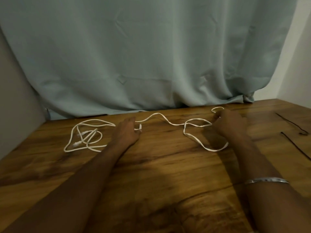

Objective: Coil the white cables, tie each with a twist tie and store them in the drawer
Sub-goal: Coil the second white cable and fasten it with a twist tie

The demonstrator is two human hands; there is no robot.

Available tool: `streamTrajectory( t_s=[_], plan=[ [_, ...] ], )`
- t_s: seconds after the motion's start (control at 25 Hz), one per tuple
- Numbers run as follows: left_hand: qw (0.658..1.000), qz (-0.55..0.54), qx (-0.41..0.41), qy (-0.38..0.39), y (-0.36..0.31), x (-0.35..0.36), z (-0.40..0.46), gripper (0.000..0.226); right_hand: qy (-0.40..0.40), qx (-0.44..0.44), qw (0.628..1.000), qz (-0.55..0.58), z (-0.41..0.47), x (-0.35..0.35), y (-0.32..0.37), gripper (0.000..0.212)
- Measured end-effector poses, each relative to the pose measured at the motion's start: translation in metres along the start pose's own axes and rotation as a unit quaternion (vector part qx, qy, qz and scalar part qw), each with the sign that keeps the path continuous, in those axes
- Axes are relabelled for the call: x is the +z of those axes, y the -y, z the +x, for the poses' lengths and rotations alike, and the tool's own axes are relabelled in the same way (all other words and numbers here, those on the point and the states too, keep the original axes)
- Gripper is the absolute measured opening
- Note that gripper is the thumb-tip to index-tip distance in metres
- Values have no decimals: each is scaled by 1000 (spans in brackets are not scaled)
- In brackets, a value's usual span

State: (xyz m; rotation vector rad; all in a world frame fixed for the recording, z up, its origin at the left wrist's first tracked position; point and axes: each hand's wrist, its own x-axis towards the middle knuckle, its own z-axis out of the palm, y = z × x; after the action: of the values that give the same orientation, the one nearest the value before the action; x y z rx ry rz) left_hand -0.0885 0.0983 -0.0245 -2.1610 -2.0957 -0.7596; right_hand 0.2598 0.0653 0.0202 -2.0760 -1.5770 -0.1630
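Note:
White cable lies strung across the wooden table [159,174]. A loose tangle of white cable [87,137] with its plugs sits at the left. A wavy stretch [159,117] runs to flat loops [198,130] at the right. My left hand [127,132] pinches the cable near a short bent end by its fingertips. At the crossing of the right loops, my right hand [230,123] grips the cable, and a small loop sticks out beyond its fingers. Two dark twist ties [291,122] [296,145] lie at the far right. No drawer shows.
A pale green curtain [143,56] hangs behind the table's back edge. A white wall stands at the right and a grey one at the left. A metal bangle [267,180] circles my right forearm.

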Motion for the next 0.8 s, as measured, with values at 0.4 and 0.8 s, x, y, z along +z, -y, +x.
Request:
streamTrajectory(
  t_s=[0.4,0.8],
  plan=[
    [838,-541,6,77,-71,-39,-24,32,171,-287,842,424,-53,49,98,52],
    [855,-513,-70,-19,-38,-38,-59,19,351,-254,761,484,-80,18,106,18]
  ],
)
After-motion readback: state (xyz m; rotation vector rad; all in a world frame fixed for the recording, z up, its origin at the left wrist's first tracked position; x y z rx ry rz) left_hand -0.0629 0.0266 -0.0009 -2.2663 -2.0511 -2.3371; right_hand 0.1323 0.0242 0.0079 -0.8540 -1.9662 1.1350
